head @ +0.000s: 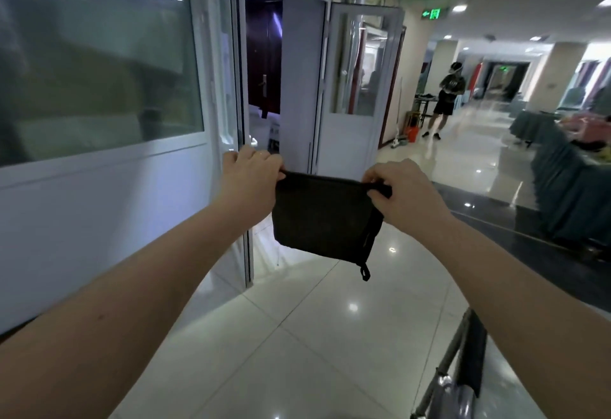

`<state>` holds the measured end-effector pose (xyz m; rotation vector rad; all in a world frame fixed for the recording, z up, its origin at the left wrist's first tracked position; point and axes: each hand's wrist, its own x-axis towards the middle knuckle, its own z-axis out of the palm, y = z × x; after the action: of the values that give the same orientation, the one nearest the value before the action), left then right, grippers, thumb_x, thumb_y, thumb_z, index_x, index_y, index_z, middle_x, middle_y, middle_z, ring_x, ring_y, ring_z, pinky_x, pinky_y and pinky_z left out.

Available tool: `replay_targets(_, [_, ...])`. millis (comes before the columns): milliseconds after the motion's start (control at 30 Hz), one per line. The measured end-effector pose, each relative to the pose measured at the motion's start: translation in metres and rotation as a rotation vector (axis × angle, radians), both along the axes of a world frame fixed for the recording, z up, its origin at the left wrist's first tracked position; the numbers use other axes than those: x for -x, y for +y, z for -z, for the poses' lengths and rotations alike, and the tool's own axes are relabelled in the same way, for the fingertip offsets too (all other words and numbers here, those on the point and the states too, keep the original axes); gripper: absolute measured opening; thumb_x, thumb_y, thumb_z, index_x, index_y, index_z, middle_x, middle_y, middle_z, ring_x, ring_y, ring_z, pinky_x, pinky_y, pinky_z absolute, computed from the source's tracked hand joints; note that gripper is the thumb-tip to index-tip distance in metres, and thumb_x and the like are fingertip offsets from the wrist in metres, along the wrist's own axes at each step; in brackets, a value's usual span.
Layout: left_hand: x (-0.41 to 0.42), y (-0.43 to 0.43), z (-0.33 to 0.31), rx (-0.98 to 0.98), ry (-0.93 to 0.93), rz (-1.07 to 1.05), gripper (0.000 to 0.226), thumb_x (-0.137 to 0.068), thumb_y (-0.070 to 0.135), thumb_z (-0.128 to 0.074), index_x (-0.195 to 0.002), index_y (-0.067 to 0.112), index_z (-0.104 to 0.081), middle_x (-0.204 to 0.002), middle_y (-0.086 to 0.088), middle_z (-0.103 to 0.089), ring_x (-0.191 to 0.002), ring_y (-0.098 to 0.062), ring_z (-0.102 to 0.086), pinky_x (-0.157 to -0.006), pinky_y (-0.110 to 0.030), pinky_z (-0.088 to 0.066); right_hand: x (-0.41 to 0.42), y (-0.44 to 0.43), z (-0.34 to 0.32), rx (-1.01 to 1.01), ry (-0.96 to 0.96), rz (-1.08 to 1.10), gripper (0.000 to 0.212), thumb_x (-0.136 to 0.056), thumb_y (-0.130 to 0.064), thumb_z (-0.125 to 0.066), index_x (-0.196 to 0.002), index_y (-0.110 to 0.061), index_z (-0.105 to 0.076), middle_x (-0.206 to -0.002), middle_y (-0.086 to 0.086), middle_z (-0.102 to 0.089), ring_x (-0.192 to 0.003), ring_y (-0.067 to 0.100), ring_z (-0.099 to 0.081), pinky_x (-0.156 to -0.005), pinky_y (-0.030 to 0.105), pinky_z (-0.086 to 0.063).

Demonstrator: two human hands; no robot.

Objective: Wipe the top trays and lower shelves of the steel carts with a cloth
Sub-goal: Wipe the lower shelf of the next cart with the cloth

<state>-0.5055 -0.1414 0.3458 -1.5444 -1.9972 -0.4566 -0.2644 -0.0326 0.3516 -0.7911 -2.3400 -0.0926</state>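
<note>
Our forearms [132, 286] stretch ahead, left hand [251, 180] and right hand [403, 195] each pinching a top corner of the dark cloth [324, 217] with curled fingers.

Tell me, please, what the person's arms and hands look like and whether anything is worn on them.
Both arms are bare as far up as the view shows, with no sleeve on the left forearm or the right forearm. The left hand and right hand wear no gloves, and neither wrist carries a watch or band.
</note>
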Motion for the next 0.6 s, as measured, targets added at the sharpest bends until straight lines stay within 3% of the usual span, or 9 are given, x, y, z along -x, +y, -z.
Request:
replay_targets(433, [0.084, 0.308, 0.038, 0.044, 0.165, 0.128, 0.016, -0.097, 0.029, -0.047, -0.109, 0.024, -0.058, -0.106, 0.002, -0.061, -0.102, -0.022, -0.049, -0.09, -0.039, -0.033, 0.076, 0.275, 0.043, 0.076, 0.034, 0.137, 0.015, -0.086, -0.006, -0.058, -0.097, -0.016, -0.063, -0.094, 0.001, -0.06, -0.094, 0.024, -0.051, -0.085, 0.041, -0.044])
replay_targets(600, [0.091, 0.439, 0.086, -0.009, 0.209, 0.339, 0.012, -0.086, 0.014, -0.062, -0.097, 0.018, -0.064, -0.091, -0.003, -0.063, -0.088, -0.026, -0.053, -0.079, -0.04, -0.036, 0.074, 0.382, 0.087, 0.08, -0.03, 0.273, 0.014, -0.084, -0.007, -0.061, -0.098, -0.011, -0.062, -0.097, 0.007, -0.061, -0.097, 0.026, -0.05, -0.084, 0.039, -0.041])
